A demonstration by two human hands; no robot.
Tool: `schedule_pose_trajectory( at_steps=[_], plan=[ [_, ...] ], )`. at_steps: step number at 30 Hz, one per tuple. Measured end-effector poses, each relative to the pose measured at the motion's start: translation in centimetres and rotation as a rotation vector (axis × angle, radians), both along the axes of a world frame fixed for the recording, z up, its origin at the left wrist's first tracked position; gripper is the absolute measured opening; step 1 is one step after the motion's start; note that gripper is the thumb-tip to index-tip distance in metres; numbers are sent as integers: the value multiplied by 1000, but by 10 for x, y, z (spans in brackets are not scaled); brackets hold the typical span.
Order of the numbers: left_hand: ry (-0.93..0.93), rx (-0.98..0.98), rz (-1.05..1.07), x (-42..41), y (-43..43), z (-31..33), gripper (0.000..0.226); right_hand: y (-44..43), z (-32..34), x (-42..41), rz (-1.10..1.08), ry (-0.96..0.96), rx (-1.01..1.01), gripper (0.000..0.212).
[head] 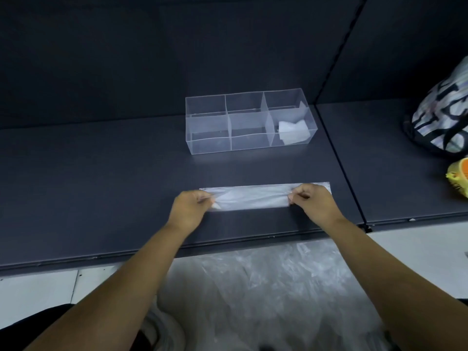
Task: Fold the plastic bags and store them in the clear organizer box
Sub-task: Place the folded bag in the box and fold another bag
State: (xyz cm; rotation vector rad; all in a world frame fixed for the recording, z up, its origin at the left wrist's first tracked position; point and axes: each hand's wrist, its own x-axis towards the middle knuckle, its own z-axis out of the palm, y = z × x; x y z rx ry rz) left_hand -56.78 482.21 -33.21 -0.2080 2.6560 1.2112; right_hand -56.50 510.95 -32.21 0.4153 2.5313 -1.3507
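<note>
L grip (188, 206): fingers curled, pinching the left end of the bag strip (253, 198).
R grip (312, 201): same, pinching near the strip's right end; a short bit sticks out past it to the right.
Bag strip: translucent plastic, folded lengthwise into a narrow band. Lies flat on the shelf (101, 173) near its front edge and parallel to it, stretched btw the 2 grips.
Step (my read): pulling the band taut/smooth before folding it end over end.
Organizer box (210, 145): clear, 6 compartments (2 rows x 3). Stands farther back on the shelf, directly behind the strip, well apart from both grips.
Stored so far: 1 folded bag (293, 131) in the front-right compartment. Other compartments look empty; a white bit shows in the back-right one, can't tell what.
Still to do: loose bags (266, 287) in a crumpled pile below the shelf's front edge, btw the forearms.
Progress (est.): early. 1 bag in, 1 half-folded, pile untouched.
Off to the side: patterned bag (440, 117) and a yellow-orange thing (458, 178) on the next shelf section, right edge.
</note>
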Motion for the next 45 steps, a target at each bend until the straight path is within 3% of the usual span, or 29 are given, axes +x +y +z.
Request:
schedule_pose_trajectory(
  at_steps=[4,7,9,11,14,17,20,22,24,30,36,41,45],
  plan=[
    [-53,61,225,-8,-8,-8,15,-9,-6,-5,-52,7,90,21],
    [94,-116,337,0,-1,-6,24,-12,-6,-10,-35,-10,181,22],
    [354,-261,270,11,10,-4,22,-12,-5,-12,-24,-27,225,22],
    [516,-338,6,21,27,-8,26,-13,-5,-12,-23,-38,253,21],
    [383,-429,-365,35,48,-22,47,-21,-3,-11,-82,-22,327,12],
    [251,-555,-386,42,50,-38,62,-45,-2,1,-114,249,641,30],
    [196,-652,-384,46,50,-45,66,-87,-10,16,234,462,536,43],
    [171,-717,-399,47,50,-48,65,-106,-27,23,508,361,477,49],
    [159,-737,-395,46,49,-50,65,-101,-43,24,580,271,551,55],
    [186,-735,-388,45,49,-49,72,-6,-54,9,421,235,755,62],
    [184,-751,-389,46,49,-50,72,68,-29,-11,-26,250,620,31],
    [194,-745,-418,43,44,-49,79,73,-18,-23,83,143,637,8],
    [205,-721,-470,34,36,-44,83,75,-15,-22,144,104,562,12]
  ],
)
